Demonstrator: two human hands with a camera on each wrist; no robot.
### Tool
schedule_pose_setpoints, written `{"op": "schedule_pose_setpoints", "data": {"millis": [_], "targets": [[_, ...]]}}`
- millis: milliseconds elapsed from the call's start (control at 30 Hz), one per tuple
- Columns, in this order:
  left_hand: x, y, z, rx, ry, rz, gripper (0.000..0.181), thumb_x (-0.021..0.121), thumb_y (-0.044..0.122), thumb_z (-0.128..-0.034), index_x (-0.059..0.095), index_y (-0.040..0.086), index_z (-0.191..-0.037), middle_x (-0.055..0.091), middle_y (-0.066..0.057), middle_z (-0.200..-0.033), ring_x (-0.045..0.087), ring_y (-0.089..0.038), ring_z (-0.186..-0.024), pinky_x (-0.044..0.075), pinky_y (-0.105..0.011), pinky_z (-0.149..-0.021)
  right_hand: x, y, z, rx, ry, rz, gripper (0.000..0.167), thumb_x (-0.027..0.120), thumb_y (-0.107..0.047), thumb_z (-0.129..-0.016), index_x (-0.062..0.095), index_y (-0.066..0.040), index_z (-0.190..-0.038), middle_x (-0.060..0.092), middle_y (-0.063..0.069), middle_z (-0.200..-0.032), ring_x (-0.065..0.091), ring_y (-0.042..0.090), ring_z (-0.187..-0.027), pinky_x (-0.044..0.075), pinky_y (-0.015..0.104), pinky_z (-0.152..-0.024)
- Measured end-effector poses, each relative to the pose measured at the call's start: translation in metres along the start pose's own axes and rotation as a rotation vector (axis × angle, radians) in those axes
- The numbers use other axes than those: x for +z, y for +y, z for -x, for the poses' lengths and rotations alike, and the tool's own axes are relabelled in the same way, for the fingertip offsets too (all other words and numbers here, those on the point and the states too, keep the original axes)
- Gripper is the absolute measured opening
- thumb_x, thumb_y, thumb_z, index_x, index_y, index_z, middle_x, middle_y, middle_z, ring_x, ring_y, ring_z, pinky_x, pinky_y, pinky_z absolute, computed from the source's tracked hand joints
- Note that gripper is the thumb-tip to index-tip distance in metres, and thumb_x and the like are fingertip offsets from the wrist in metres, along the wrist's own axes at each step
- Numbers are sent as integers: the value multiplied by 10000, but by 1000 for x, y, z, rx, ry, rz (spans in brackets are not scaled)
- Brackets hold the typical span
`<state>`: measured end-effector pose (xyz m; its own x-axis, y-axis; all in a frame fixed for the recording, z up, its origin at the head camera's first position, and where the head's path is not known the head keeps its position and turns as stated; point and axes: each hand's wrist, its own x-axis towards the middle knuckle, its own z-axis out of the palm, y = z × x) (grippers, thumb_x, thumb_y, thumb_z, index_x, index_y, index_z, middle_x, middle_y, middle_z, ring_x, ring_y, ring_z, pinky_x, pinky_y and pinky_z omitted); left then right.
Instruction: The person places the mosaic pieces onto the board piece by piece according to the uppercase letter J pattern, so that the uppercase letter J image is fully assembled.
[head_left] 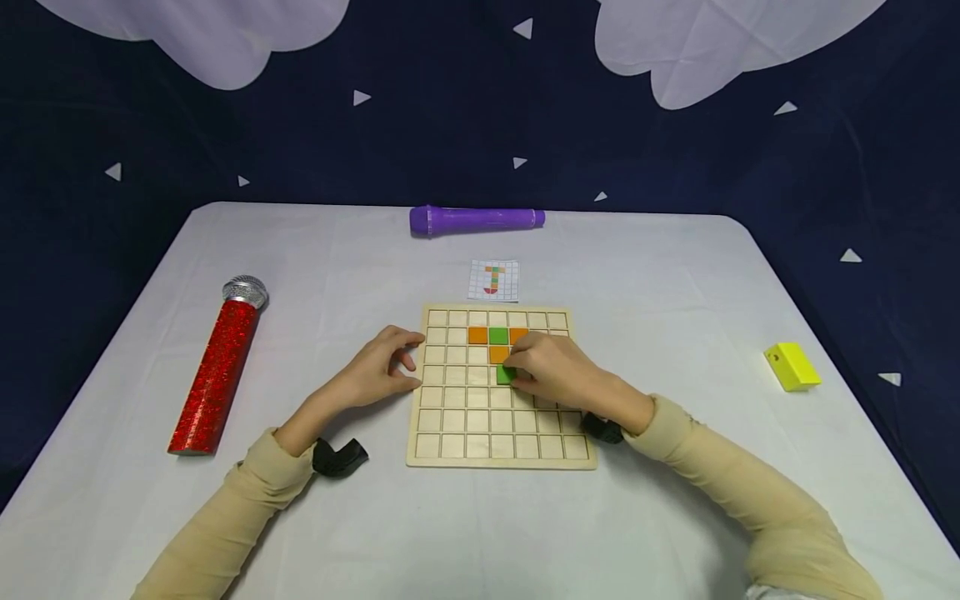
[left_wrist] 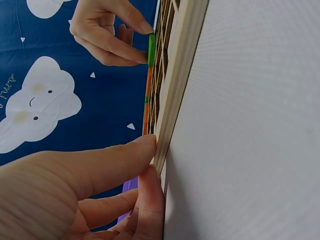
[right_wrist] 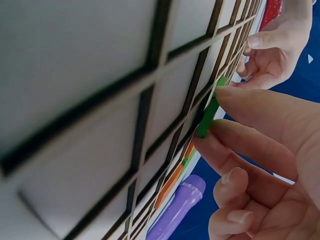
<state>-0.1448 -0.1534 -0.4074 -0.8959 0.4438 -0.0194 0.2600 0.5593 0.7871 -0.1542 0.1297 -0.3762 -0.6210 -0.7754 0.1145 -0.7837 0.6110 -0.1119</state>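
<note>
Head view: the right hand (head_left: 558, 368) pinches a green tile (head_left: 505, 375) over the board (head_left: 453, 422), just nearer than an orange tile (head_left: 498, 356); the left hand (head_left: 371, 372), thumb and forefinger parted, touches the board's left edge. The red mic (head_left: 217, 371) lies well apart leftward, the yellow block (head_left: 792, 367) near the right edge of the table (head_left: 697, 292). Left wrist view: the thumb meets the board's rim. Right wrist view: thumb and fingertips clasp the green tile; I cannot tell whether it touches the board.

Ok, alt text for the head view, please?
The right hand pinches a green tile at a wooden grid board that holds orange and green tiles. The left hand touches the board's left edge; a J-patterned card lies beyond.
</note>
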Motion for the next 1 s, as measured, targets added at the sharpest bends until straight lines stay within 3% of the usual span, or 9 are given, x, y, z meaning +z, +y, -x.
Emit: {"op": "schedule_pose_setpoints", "data": {"millis": [733, 1000], "targets": [[1, 0, 1, -16, -16, 5, 619, 712, 8, -781, 436, -86, -1328, 487, -208, -1114, 564, -154, -793, 504, -172, -659, 4, -5, -6, 20, -23, -24, 155, 769, -183, -763, 751, -113, -901, 672, 5, -897, 612, 112, -804, 538, 223, -656], [-1, 0, 1, -3, -8, -8, 609, 707, -3, -780, 442, -87, -1321, 485, -213, -1129, 564, -155, -798, 501, -167, -659, -3, -3, 3, 0, 36, -21, 165, 771, -152, -757, 753, -108, -914, 651, -3, -838, 586, 106, -767, 517, 211, -643]]}}
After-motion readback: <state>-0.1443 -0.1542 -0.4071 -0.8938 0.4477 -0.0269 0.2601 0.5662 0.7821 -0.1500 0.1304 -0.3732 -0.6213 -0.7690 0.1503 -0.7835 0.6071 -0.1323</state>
